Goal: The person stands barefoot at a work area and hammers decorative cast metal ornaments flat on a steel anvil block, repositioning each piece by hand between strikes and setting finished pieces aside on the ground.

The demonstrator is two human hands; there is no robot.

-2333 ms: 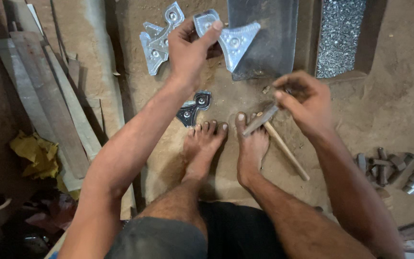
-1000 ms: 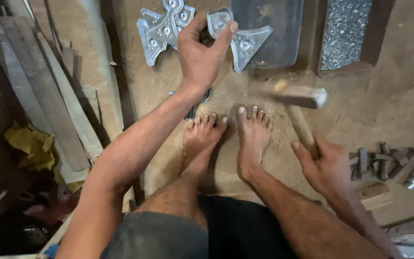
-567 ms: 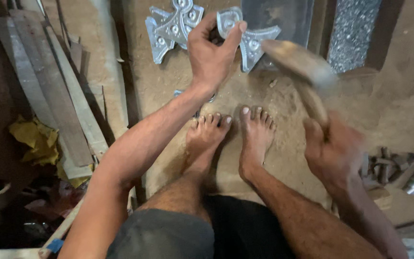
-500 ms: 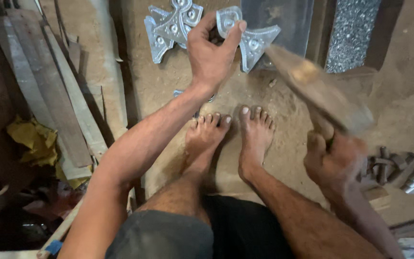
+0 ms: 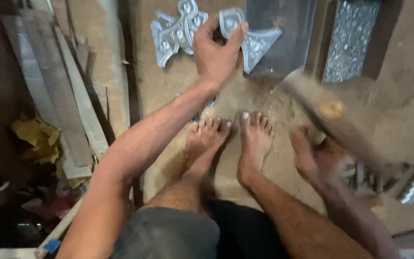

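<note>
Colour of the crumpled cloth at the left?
Yellow: the cloth shows in the head view, beside the planks.

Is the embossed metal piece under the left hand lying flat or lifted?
Flat: the embossed metal piece lies on the sandy floor, with the left hand pressing its edge.

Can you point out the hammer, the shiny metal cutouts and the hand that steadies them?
hammer (image 5: 329, 112): head view, on its blurred head.
metal cutouts (image 5: 176, 33): head view, on the left piece's middle.
left hand (image 5: 214, 55): head view, on its back.

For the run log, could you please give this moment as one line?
left hand: on embossed metal piece | right hand: gripping blurred hammer | bare feet on sand
</note>
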